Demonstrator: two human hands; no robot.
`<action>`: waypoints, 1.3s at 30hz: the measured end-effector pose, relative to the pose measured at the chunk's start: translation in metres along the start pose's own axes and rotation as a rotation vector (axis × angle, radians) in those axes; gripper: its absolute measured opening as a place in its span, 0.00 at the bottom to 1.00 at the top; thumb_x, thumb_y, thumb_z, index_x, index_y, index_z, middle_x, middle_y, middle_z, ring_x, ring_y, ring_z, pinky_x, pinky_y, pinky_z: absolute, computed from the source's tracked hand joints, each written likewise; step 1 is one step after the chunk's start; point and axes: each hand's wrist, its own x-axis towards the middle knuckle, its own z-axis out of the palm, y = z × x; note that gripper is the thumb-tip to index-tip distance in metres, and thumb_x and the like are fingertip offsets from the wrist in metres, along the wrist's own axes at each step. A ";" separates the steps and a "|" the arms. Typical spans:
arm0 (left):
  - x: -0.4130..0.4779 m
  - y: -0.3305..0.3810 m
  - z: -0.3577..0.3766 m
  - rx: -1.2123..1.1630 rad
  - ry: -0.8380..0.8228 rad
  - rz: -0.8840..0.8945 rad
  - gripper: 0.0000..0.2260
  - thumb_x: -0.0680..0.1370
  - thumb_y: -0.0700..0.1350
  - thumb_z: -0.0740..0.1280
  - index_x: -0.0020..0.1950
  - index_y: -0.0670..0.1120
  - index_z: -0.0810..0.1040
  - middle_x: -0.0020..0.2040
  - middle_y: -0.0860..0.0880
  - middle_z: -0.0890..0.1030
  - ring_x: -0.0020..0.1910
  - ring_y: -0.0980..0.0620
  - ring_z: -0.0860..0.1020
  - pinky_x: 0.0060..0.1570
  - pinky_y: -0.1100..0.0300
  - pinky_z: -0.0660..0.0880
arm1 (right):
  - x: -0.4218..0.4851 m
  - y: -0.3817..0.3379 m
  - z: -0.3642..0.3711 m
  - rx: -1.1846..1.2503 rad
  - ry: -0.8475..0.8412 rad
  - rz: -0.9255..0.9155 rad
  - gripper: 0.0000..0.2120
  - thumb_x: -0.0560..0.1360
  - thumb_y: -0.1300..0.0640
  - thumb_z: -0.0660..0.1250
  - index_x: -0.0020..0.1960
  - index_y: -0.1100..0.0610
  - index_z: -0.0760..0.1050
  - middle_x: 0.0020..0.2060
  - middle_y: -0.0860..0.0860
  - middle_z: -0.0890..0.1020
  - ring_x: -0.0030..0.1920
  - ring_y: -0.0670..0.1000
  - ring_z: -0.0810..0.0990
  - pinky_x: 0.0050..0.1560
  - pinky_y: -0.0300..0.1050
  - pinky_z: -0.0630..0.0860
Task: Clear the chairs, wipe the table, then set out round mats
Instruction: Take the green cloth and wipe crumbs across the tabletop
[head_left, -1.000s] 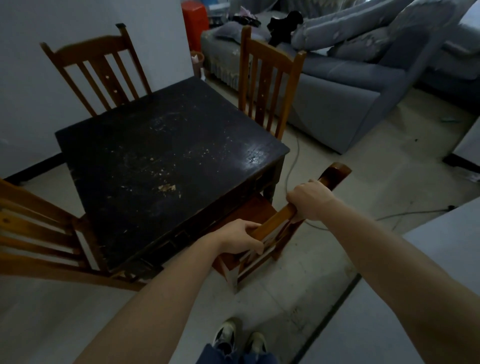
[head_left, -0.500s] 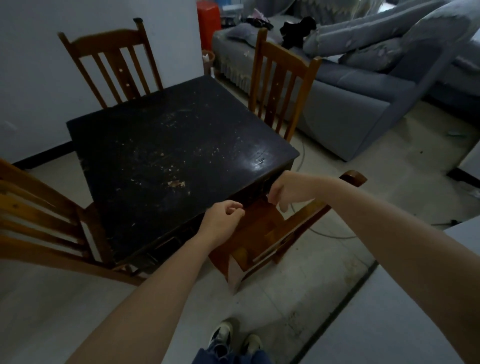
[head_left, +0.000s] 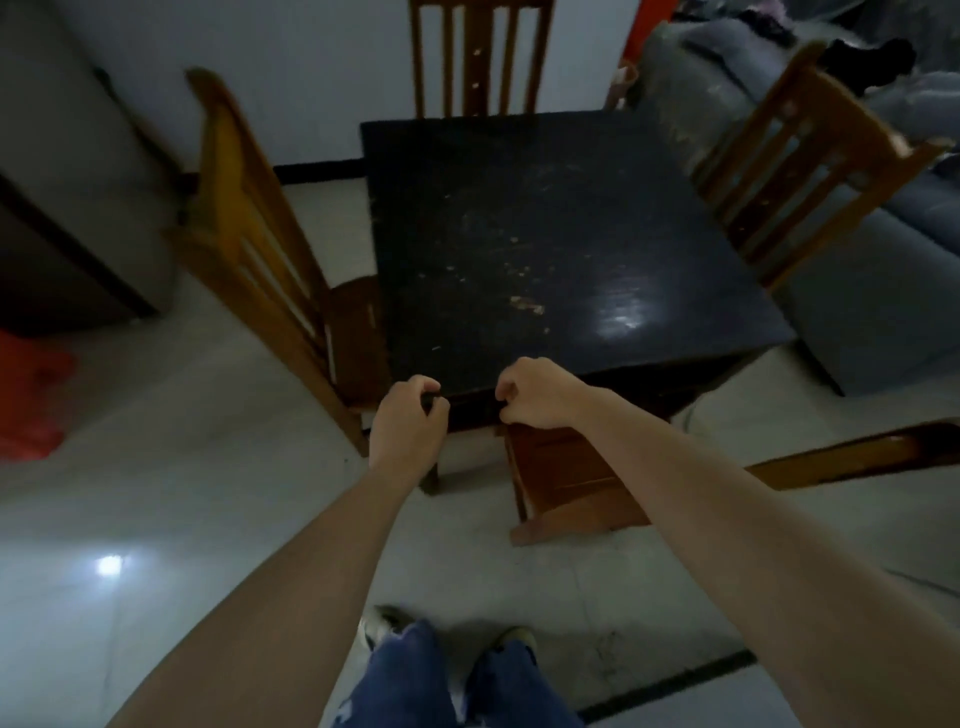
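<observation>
- The person's left hand (head_left: 408, 423) was curled loosely, fingers bent toward the palm, gripping nothing that could be seen; it hung at the near edge of the counter (head_left: 545, 244).
- The right hand (head_left: 537, 392) was curled the same way just beside it, knuckles over the counter's near edge, also empty as far as the view showed.
- The counter was square, dark, almost black wood, its top dull and flecked with pale crumbs and scuffs, with one glossy patch of reflected light beyond the right hand.
- A wooden chair (head_left: 566, 486) lay tipped below the right forearm, its reddish-brown flat seat partly under the counter and a rail stretching away to the right.
- Left of the left hand stood a slatted-back chair (head_left: 260, 234) in warm orange-brown wood, its seat tucked against the counter's side.
- Beyond both hands, at the far side, another slatted chair (head_left: 478, 57) stood upright against the pale wall.
- Far right of the right hand, a fourth slatted chair (head_left: 800, 161) stood between the counter and a grey upholstered sofa (head_left: 883, 291).
- No round mats were in sight.
- The floor (head_left: 182, 493) was pale, smooth tile.
</observation>
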 end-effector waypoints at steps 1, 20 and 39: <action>0.003 -0.020 -0.012 -0.009 0.003 -0.030 0.10 0.80 0.45 0.63 0.61 0.49 0.75 0.56 0.49 0.77 0.50 0.54 0.77 0.49 0.58 0.76 | 0.010 -0.017 0.009 -0.010 -0.025 -0.016 0.13 0.75 0.59 0.67 0.60 0.56 0.77 0.52 0.53 0.80 0.53 0.53 0.79 0.57 0.49 0.77; 0.010 -0.303 -0.249 -0.088 0.324 -0.599 0.18 0.79 0.47 0.61 0.68 0.45 0.71 0.66 0.44 0.74 0.63 0.44 0.72 0.60 0.55 0.69 | 0.185 -0.370 0.166 -0.487 -0.207 -0.364 0.23 0.78 0.53 0.64 0.71 0.58 0.66 0.67 0.57 0.72 0.65 0.57 0.72 0.61 0.50 0.71; 0.175 -0.518 -0.498 -0.102 0.561 -0.755 0.20 0.79 0.47 0.60 0.71 0.45 0.67 0.72 0.47 0.67 0.72 0.48 0.61 0.66 0.53 0.65 | 0.429 -0.712 0.220 -0.598 -0.191 -0.598 0.29 0.77 0.50 0.65 0.74 0.58 0.61 0.71 0.55 0.67 0.70 0.56 0.66 0.68 0.50 0.66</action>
